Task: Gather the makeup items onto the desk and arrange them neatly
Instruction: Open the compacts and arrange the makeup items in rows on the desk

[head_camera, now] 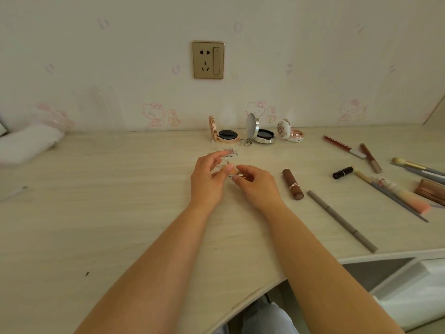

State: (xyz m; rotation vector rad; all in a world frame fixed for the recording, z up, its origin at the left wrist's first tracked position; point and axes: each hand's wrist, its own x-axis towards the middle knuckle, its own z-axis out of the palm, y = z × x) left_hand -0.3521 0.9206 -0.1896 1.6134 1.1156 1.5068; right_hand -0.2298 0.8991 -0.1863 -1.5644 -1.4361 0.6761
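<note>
**Both hands pinch a small clear case at mid-desk**

Both hands grasp one small clear case (228, 165), apparently a little eyeshadow or blush pot with its lid hinged up. The left hand (208, 179) pinches the far, lifted part between thumb and fingers, while the right hand (256, 183) steadies the near edge with its fingertips. Two hands on so slight and slippery a thing suggests it is being opened or closed, or set square, rather than merely carried; which of these cannot be told.

The case sits at the middle of the desk (96, 225), just in front of a row of three open compacts by the wall: a rose-gold compact (226, 135), a silver compact (263, 135) and a flowered compact (290, 134). That row looks like the start of the neat arrangement, and the case probably belongs with it.

To the right, items lie loose and askew: a brown lipstick (292, 184), a grey pencil (342, 220), a small black lipstick (343, 172), two lip gloss tubes (344, 147) and a heap of brushes (397, 191). Nothing blocks the way to the row. A white bag (29, 143) lies far left.
</note>
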